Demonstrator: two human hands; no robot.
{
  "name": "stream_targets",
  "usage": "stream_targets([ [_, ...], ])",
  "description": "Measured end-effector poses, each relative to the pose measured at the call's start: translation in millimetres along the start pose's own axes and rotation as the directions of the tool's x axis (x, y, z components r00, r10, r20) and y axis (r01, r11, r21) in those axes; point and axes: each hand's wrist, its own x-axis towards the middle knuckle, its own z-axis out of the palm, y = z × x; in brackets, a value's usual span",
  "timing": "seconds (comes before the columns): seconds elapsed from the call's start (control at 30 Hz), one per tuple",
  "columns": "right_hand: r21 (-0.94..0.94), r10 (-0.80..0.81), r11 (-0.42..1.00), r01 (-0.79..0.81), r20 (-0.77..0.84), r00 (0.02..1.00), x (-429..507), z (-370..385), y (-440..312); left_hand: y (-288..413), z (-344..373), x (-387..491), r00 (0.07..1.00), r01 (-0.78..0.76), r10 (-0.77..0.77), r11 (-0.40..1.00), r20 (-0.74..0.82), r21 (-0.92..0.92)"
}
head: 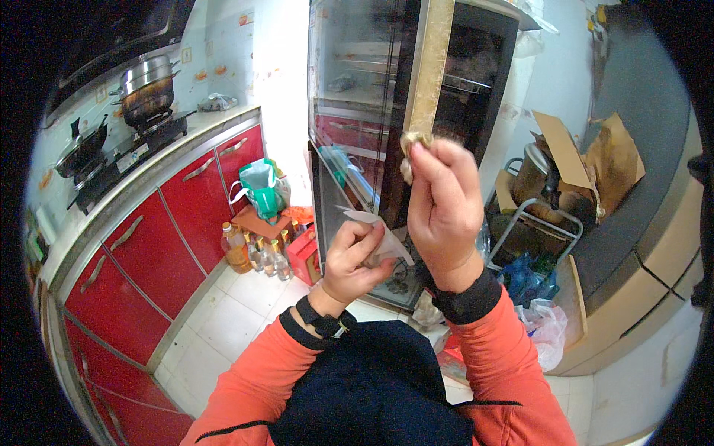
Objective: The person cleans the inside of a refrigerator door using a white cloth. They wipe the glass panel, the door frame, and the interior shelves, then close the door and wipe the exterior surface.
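Note:
My right hand is raised in front of a tall dark glass-fronted cabinet. Its thumb and fingers pinch a small, crumpled, off-white and brownish piece; what it is cannot be made out. Lower and to the left, my left hand grips a thin, whitish, translucent sheet or small bag between thumb and curled fingers. Part of that sheet is hidden behind the fingers. The two hands are apart, and the cabinet's glass door lies behind them.
Red base cabinets line the left, under a gas stove bearing a stacked steamer pot. An oil bottle, several clear bottles and a green bag stand near the corner. At right are a metal-framed cart and an open cardboard box.

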Motion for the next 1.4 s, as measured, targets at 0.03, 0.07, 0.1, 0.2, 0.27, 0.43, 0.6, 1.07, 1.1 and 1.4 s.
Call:
stream_targets([
  [0.03,0.007,0.033,0.999,-0.033,0.025,0.999,-8,0,-2,1,-2,-1,1.000,0.011,-0.011,1.000,0.000,0.002],
  [0.07,-0.015,0.036,0.999,-0.035,0.044,0.998,-18,-1,-6,1,-3,-1,1.000,0.018,-0.018,1.000,0.003,0.004],
  [0.1,0.044,0.032,0.998,-0.035,0.071,0.997,-27,-2,-11,1,-5,-1,0.999,0.035,-0.035,0.999,0.015,0.005],
  [0.2,0.098,-0.044,0.995,0.030,0.142,0.989,-35,-9,-13,2,-7,-1,1.000,0.025,-0.025,1.000,-0.015,-0.005],
  [0.27,0.029,-0.093,0.996,0.090,0.141,0.986,-25,-13,-6,4,-7,-1,0.999,0.035,-0.035,0.999,-0.006,0.014],
  [0.43,-0.051,-0.092,0.994,0.094,0.047,0.995,19,-6,19,8,-6,0,0.998,0.068,-0.067,0.997,-0.012,0.043],
  [0.6,0.020,0.006,1.000,-0.007,0.033,0.999,7,3,0,10,-11,-3,0.990,0.137,-0.138,0.990,0.002,0.028],
  [1.07,0.215,0.205,0.940,-0.265,0.265,0.942,-66,-8,-39,31,-29,5,0.963,0.226,-0.200,0.965,-0.181,0.134],
  [1.1,0.263,0.192,0.933,-0.244,0.210,0.959,-60,-10,-38,33,-31,7,0.954,0.279,-0.253,0.945,-0.161,0.169],
  [1.4,0.207,-0.127,0.971,0.120,0.018,0.992,45,6,-11,37,-34,12,0.987,0.159,-0.152,0.930,-0.047,0.333],
])
